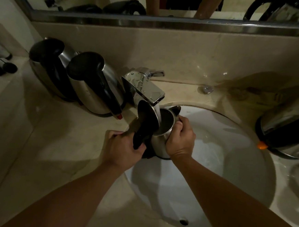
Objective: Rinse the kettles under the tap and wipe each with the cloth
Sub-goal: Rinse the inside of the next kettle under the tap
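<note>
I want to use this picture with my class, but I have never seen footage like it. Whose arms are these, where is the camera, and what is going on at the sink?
The camera sits on a person's head and looks down, so the two bare arms are the wearer's own. The left hand grips the black handle of a steel kettle, lid open, while the right hand holds its body. Water runs from the tap into it, over the white sink. Two more kettles stand on the counter to the left, another kettle at the right edge. No cloth shows.
</note>
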